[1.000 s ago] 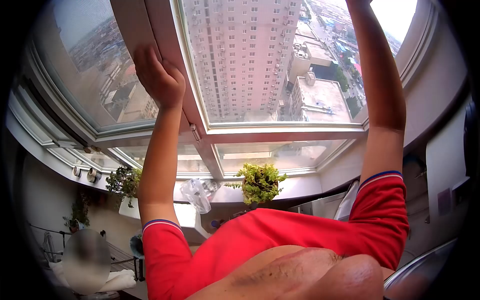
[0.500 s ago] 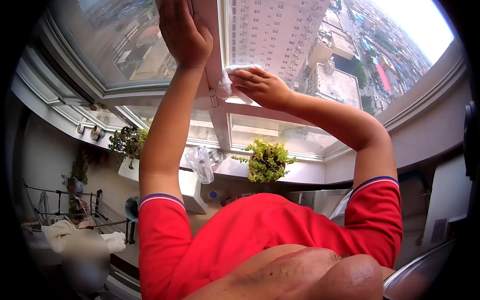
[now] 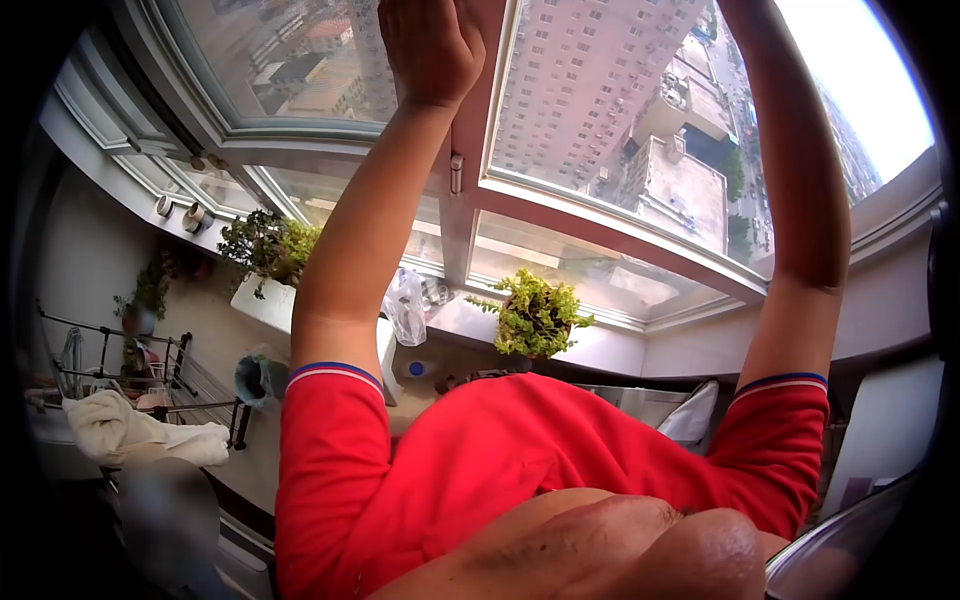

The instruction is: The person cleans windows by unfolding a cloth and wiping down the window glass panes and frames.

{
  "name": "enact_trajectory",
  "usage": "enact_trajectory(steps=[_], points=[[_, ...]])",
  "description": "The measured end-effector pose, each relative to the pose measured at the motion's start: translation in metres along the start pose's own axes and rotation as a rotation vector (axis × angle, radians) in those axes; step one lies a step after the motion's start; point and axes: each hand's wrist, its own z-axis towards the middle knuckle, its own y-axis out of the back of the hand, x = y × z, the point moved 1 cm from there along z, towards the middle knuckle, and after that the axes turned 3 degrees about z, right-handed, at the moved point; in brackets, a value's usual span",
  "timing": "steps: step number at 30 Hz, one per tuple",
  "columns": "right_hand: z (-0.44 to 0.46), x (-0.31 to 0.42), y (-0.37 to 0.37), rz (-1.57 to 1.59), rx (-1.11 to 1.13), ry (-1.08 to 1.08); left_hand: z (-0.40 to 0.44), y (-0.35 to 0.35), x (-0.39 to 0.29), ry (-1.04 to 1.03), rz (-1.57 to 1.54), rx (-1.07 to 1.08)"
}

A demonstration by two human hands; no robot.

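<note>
At the top edge of the head view, my left hand [image 3: 432, 52] is raised against the window frame [image 3: 487, 85]. Its back and thumb side show, but the fingertips are cut off, so whether it grips the frame is unclear. My right arm reaches up in front of the right-hand window pane [image 3: 600, 110]. The right hand is beyond the top of the picture, and the white cloth is out of sight too. A metal hinge [image 3: 457, 173] sits on the frame below my left hand.
A leafy potted plant [image 3: 540, 315] and a clear plastic bag [image 3: 405, 305] are on the sill. Another plant [image 3: 265, 250] grows in a white planter to the left. At lower left is a drying rack [image 3: 105, 365] with a cream towel [image 3: 140, 430]. Tall buildings show outside.
My right hand, which held a white cloth at the pane's lower left corner, has moved up and right out of view. The view has shifted; my left hand stays by the frame.
</note>
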Motion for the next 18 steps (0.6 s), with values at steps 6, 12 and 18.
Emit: enact_trajectory(steps=[6, 12, 18], points=[[-0.18, 0.104, -0.016, 0.23, 0.412, 0.121, -0.007, 0.003, 0.0, 0.014, -0.009, -0.006], [-0.232, 0.129, -0.011, 0.357, 0.522, 0.108, -0.004, 0.004, 0.003, 0.009, 0.01, -0.009], [-0.126, 0.017, 0.028, 0.034, 0.325, 0.099, -0.012, -0.002, 0.0, 0.023, -0.014, -0.014]])
